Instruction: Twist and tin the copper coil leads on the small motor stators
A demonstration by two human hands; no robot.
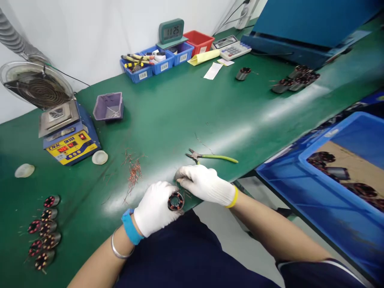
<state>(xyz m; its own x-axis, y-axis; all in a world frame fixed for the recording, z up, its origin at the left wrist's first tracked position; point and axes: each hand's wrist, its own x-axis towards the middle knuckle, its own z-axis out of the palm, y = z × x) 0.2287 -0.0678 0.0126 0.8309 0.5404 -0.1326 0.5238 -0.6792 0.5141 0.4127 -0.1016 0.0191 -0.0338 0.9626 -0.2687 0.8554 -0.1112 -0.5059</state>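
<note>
My left hand [157, 208], in a white glove, is closed around a small wire-wound motor stator [175, 201] near the table's front edge. The stator's round open end, with dark windings, faces up toward me. Just right of it, my gloved right hand [207, 185] has its thumb and fingers pinched together; what they hold is hidden. Thin copper wires [187, 193] show below those fingers. Green-handled cutting pliers [210, 156] lie right beyond my right hand, one handle partly hidden by it. A pile of copper wire clippings [134, 173] lies beyond my left hand.
Several stators [45, 232] stand at the left, more [295, 80] at the back right. A blue solder pot [70, 136], purple tray [108, 107], tool bins [147, 66] and a clock [171, 31] line the back. A blue crate [303, 188] with stators sits right.
</note>
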